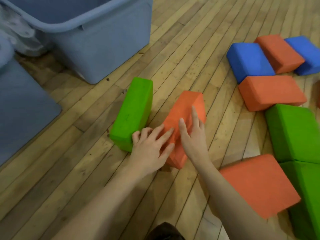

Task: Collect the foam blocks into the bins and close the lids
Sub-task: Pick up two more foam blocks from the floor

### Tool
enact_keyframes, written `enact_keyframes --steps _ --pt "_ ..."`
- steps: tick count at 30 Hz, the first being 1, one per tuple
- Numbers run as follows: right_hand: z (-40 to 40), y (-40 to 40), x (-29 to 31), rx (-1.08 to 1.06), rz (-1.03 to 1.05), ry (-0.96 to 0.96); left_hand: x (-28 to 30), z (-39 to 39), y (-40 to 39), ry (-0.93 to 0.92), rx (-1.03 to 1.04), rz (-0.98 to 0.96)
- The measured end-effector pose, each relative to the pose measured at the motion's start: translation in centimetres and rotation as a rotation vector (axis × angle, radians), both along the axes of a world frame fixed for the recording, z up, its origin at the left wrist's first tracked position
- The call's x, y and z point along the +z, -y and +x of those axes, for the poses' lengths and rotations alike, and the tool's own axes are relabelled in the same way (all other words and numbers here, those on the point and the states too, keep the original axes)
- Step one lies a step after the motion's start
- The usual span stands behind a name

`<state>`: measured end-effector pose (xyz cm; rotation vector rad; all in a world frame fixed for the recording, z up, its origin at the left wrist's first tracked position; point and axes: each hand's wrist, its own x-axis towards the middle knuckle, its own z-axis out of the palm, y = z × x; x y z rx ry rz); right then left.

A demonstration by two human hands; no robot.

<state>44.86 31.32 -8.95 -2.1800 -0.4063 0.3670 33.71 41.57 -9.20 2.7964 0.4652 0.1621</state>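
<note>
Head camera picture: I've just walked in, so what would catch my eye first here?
Two bare hands meet on an orange foam block at the centre of the wooden floor: the left hand spreads its fingers between that block and the green block beside it, and the right hand lies flat on top. To the right is a bright scatter of orange, blue and green blocks. A big grey-blue bin stands open at upper left.

Bin [103, 40]: grey-blue. Lid [22, 108]: matching grey-blue. Floor [181, 49]: light tan wood strips, dark specks. Nearest blocks: one green block [133, 111], one orange block [183, 118]. Block cluster at right: two blue [249, 61] [306, 52], three orange [277, 52] [270, 90] [258, 184], two green [294, 130] [304, 193].
</note>
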Motion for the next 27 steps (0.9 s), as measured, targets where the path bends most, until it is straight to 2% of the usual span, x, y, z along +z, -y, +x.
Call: enact_keyframes --steps 3,6,9,12,18,20,23,27 --pt "-0.4 0.0 0.4 0.022 -0.036 0.014 1.4 0.2 -1.4 0.002 0.108 0.051" --pt "-0.6 -0.2 0.6 0.021 -0.122 0.005 1.8 0.6 -4.1 -0.169 0.338 0.099" --pt "-1.3 -1.2 0.8 -0.002 -0.249 -0.035 1.5 0.3 -5.4 -0.258 0.377 0.153" --pt "-1.7 -2.1 0.9 -0.025 -0.277 -0.034 1.3 -0.1 -5.9 -0.192 0.380 0.109" --pt "-2.5 -3.4 1.1 0.010 -0.210 -0.009 2.7 -1.9 -6.9 -0.007 0.410 -0.005" --pt "-3.3 -3.7 2.0 0.025 -0.131 -0.005 3.3 -2.8 -7.2 0.059 0.398 -0.019" --pt "-4.4 -5.8 5.1 0.077 -0.006 0.071 5.5 -4.2 -8.6 0.222 0.426 -0.012" --pt "-6.6 -10.8 12.2 0.181 0.140 0.227 11.8 -6.9 -12.2 0.454 0.466 0.118"
